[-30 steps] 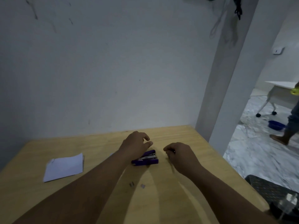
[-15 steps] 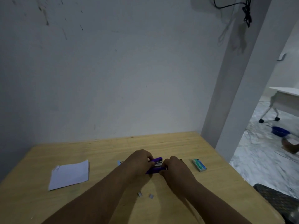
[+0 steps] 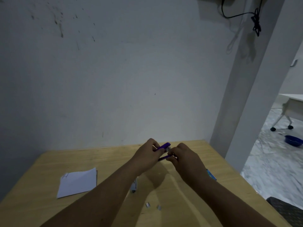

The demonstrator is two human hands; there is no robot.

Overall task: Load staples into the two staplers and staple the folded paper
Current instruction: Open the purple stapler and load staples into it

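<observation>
A purple stapler is lifted above the wooden table, its top arm hinged up from the base. My left hand grips its rear part. My right hand pinches at its front end, where a bit of metal shows. A second stapler lies on the table, mostly hidden under my left forearm. The folded white paper lies at the left. Two small staple pieces lie near the front. A blue-green staple box peeks out beside my right wrist.
The table stands against a grey wall, with a pillar at its right rear corner. Beyond the doorway on the right are a marble floor, a blue bowl and a white wheeled table. A dark patterned object sits at lower right.
Both hands lifted the purple stapler off the table and its top arm swung up. The head camera tilted, so the table now sits lower in view.
</observation>
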